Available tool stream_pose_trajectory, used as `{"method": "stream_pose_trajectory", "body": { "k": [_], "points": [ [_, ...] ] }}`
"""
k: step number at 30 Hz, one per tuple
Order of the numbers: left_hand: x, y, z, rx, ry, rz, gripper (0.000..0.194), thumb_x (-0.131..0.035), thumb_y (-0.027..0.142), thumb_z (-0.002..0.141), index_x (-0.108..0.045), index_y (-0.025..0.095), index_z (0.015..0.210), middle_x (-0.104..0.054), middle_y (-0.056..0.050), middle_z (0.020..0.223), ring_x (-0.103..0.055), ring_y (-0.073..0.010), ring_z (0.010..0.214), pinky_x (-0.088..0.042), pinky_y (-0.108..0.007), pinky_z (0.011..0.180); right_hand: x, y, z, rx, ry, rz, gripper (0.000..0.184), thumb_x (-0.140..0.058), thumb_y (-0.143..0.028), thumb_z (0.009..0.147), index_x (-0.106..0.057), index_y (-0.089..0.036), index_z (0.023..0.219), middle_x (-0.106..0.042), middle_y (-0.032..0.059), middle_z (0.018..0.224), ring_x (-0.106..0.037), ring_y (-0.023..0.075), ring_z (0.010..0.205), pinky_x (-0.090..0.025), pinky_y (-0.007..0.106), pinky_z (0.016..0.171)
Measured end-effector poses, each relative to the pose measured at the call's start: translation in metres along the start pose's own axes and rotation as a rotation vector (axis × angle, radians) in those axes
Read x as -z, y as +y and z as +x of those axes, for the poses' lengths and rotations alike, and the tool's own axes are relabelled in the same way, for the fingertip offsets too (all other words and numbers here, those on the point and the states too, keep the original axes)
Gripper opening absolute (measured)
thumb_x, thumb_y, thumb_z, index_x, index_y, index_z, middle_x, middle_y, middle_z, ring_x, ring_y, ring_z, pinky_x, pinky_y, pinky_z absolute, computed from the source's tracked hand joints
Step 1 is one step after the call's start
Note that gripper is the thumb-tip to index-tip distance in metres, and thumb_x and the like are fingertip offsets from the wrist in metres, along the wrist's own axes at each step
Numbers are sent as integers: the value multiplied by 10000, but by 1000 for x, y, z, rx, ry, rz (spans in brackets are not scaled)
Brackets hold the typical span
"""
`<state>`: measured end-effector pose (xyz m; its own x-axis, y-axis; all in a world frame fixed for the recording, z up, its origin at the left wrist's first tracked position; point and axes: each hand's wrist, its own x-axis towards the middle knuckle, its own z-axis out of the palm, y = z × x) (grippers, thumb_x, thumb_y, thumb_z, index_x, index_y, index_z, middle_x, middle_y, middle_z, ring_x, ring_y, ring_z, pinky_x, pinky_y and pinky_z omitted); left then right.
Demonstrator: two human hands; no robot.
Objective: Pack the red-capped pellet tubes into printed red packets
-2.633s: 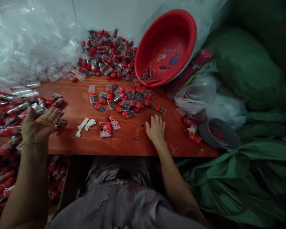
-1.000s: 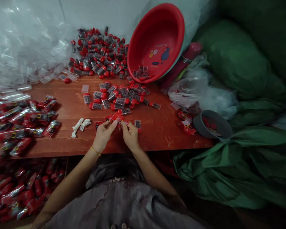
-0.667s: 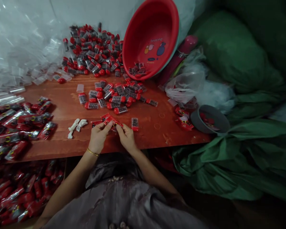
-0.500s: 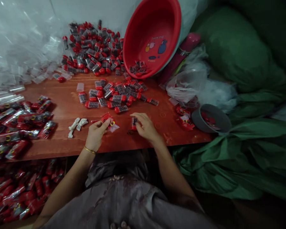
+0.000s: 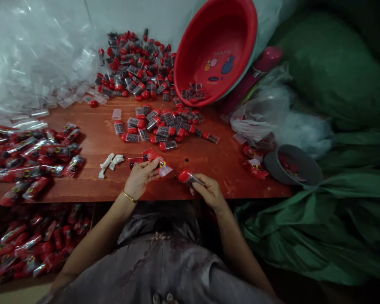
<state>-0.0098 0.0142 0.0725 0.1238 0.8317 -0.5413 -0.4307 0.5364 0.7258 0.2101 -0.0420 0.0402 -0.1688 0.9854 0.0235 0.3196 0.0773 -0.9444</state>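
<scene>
My left hand [image 5: 138, 179] pinches a small red printed plastic bag [image 5: 163, 164] between thumb and fingers, its clear end pointing right. My right hand [image 5: 210, 192] is closed round a small clear container with a red cap [image 5: 185, 176], dark pieces inside; the cap points left toward the bag. A flat red printed packet [image 5: 134, 162] lies on the table behind my left fingers, partly hidden. Beyond both hands lies a loose group of similar red-capped containers [image 5: 164, 131]. Two white crumpled strips [image 5: 106, 165] rest left of my left hand.
Filled red packets [image 5: 34, 156] are heaped at the left, more in a box [image 5: 34, 245] below. Clear empty tubes [image 5: 44, 63] pile up behind. A red basin [image 5: 223, 38] leans at the back. A grey bowl [image 5: 272, 169] and green sacks [image 5: 329, 236] are right.
My left hand has taken up the red bag from the table. My right hand let go of the bag, reached for the red-capped container and has lifted it, cap now toward the bag.
</scene>
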Motion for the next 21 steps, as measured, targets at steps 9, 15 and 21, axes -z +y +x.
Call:
{"method": "stream_pose_trajectory", "body": {
  "k": [9,15,21],
  "points": [
    [-8,-10,-7,-175,-101,122,351,-841,413,489,-728,139,677,-707,-43,699,-606,-127,632,-484,-258,648,-24,-16,-3,-214,-90,280,251,-588,-434,740,-603,-184,746,-496,-55,461,-427,77,374,-312,185,373],
    [-9,-9,-9,-223,-85,166,365,-832,441,478,-716,146,658,-685,-21,665,-565,-112,598,-468,-245,611,-34,-11,0,-188,-46,327,255,-571,-441,759,-590,-187,768,-511,-55,466,-408,71,365,-306,187,379],
    [-14,-20,-11,-195,-102,131,356,-849,395,467,-684,155,670,-636,23,609,-524,-83,544,-434,-219,560,-39,-15,1,-158,-9,352,273,-554,-467,789,-547,-196,754,-489,-59,502,-430,72,401,-307,185,388]
  ]
}}
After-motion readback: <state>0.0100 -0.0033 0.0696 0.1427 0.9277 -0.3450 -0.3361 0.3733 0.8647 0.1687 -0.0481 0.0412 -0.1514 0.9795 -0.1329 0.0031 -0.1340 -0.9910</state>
